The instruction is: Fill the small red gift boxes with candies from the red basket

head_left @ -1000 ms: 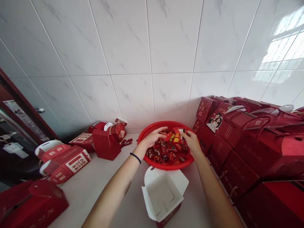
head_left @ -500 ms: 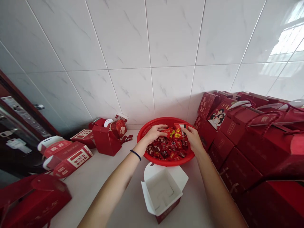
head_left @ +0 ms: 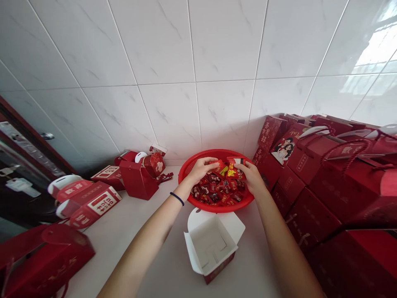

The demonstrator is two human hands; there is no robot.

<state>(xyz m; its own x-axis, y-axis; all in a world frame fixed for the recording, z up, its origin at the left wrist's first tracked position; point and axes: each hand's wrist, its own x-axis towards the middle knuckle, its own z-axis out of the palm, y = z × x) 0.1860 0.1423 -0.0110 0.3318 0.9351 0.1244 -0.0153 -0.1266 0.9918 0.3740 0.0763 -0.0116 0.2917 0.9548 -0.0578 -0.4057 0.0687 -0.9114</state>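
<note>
Both my hands reach into a round red basket (head_left: 189,165) that stands against the tiled wall and is full of red-wrapped candies (head_left: 217,192). My left hand (head_left: 200,169) pinches a red candy packet (head_left: 219,167) at the basket's far side. My right hand (head_left: 252,178) is closed on several red and yellow candy packets (head_left: 233,169), held just above the pile. The two hands almost meet over the basket. Right in front of the basket stands an open red gift box (head_left: 212,244) with a white inside and nothing in it.
Closed red gift boxes with cord handles (head_left: 325,174) are stacked along the right. More red boxes (head_left: 93,203), some open or lying flat, are scattered at the left, one (head_left: 43,258) near the front corner. A dark door frame (head_left: 27,136) stands far left.
Both hands stay over the basket, working the packets between them. The view has tilted slightly, so everything sits a little higher in the picture.
</note>
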